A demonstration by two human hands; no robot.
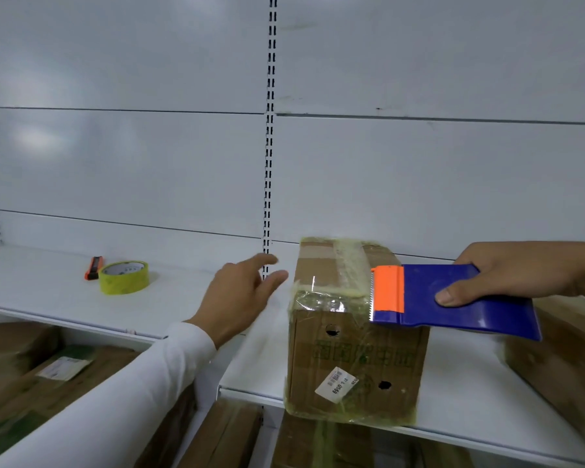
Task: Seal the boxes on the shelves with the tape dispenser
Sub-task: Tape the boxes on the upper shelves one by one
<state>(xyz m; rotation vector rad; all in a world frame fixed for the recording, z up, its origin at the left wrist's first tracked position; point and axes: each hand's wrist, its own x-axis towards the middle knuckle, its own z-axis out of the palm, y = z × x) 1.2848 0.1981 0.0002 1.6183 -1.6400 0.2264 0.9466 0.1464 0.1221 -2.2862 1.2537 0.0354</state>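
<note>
I see my right hand (507,276) gripping the blue, orange-toothed tape dispenser (453,298) over the tape-wrapped box (352,363) at lower centre; left hand (237,298) fingers spread.

Left grip (242,292) reaches forward, fingers loosely spread; right grip (517,275) curls, thumb on top.

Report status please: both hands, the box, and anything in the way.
Right hand grips tape dispenser, blade at box top. Left hand open, beside box, not touching. Box already taped over top. Nothing in the way.
</note>
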